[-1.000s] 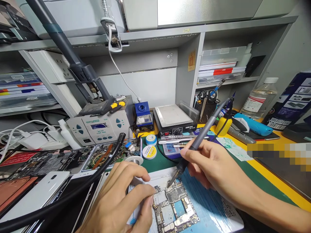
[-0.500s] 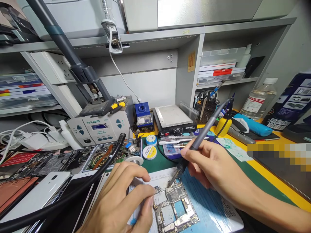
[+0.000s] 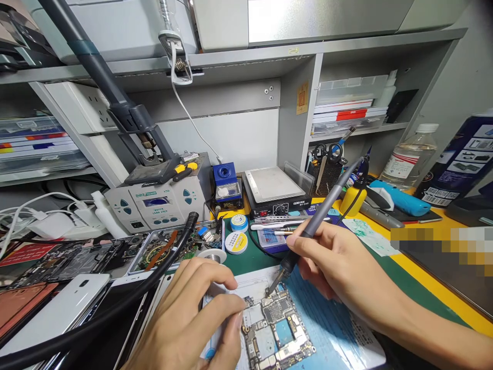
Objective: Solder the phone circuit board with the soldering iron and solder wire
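The right hand [image 3: 335,262] grips the iron [image 3: 323,203] like a pen, fingers closed around the dark sleeve, with the tip at the far edge of the board [image 3: 277,311]. The board lies flat on the blue pad [image 3: 327,324], between the hands. The left hand [image 3: 185,313] is at the board's left edge, thumb and index finger narrowly spaced; whether they hold anything cannot be determined.
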Demonstrator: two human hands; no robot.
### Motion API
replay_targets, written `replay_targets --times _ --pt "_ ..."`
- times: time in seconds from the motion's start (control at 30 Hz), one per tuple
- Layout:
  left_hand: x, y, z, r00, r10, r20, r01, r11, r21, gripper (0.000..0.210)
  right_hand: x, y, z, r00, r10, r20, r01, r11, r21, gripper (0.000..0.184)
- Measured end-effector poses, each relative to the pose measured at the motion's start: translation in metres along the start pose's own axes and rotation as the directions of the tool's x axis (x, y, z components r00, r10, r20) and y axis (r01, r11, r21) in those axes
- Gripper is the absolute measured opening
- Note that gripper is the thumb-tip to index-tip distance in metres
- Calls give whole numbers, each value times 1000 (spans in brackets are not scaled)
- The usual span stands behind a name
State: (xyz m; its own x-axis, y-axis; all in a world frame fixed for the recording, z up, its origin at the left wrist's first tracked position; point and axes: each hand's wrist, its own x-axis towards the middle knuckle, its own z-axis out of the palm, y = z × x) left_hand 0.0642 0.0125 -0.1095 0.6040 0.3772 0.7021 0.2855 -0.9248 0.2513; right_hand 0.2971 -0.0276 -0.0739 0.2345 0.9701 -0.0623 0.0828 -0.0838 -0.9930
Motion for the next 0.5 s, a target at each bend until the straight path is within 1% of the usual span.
replay_targets --times 0.17,0.5 --pt "0 1 -2 1000 -3 29 3 1000 7 23 0 -1 1 1000 -9 7 9 1000 -1 31" --pt "1 0 0 1000 -12 2 12 1000 1 22 0 0 0 1000 -4 16 5 1000 -13 29"
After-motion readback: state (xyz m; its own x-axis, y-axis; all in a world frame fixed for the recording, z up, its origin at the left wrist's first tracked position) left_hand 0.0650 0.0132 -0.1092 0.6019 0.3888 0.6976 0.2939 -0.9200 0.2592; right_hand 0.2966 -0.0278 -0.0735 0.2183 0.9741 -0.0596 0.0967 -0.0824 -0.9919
